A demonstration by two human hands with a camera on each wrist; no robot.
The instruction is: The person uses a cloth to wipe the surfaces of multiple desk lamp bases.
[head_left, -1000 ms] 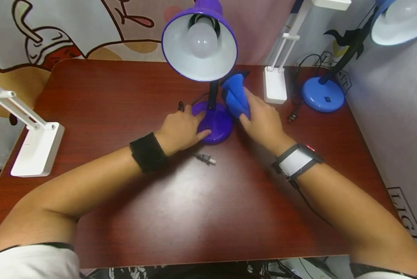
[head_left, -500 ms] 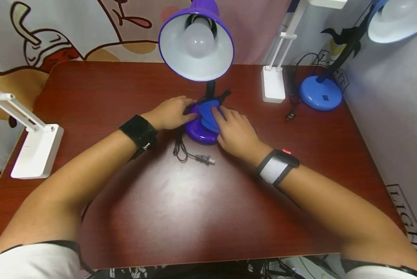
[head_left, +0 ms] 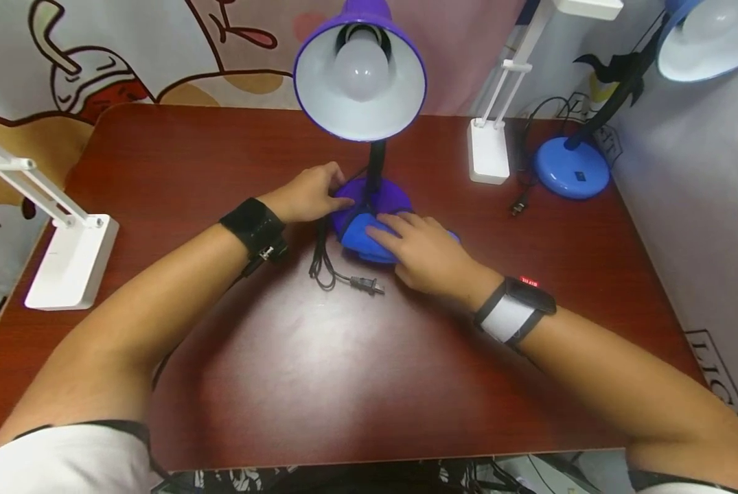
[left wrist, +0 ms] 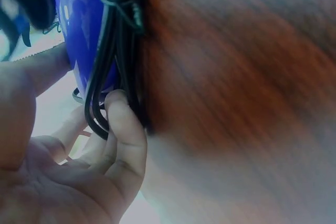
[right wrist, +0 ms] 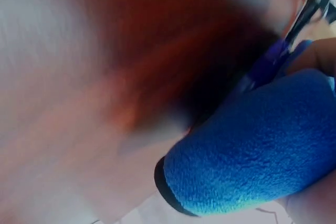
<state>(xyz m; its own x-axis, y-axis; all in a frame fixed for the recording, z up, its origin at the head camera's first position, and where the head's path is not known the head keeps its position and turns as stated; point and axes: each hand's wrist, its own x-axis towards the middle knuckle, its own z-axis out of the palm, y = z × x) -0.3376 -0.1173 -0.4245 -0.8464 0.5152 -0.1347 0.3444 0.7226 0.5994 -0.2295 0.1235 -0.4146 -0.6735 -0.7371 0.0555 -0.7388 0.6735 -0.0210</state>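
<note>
A purple desk lamp stands mid-table, its shade (head_left: 359, 75) facing me and its round base (head_left: 387, 195) below. My left hand (head_left: 334, 195) grips the base's left edge; in the left wrist view its fingers (left wrist: 123, 124) curl against the base (left wrist: 79, 35) and the black cord (left wrist: 113, 51). My right hand (head_left: 384, 230) holds a blue cloth (head_left: 359, 241) and presses it on the front of the base. The right wrist view, otherwise blurred, shows the cloth (right wrist: 252, 150) bunched. The cord (head_left: 320, 261) loops in front, ending in a plug (head_left: 369, 285).
A white folding lamp (head_left: 66, 261) sits at the table's left edge. Another white lamp (head_left: 487, 154) and a blue lamp base (head_left: 569, 168) with its plug (head_left: 517, 204) stand at the back right, close to the wall. A blue shade (head_left: 702, 34) hangs above them.
My right hand carried the cloth from the right side of the base round to its front. My left hand shifted from the base's front to its left edge, uncovering the cord.
</note>
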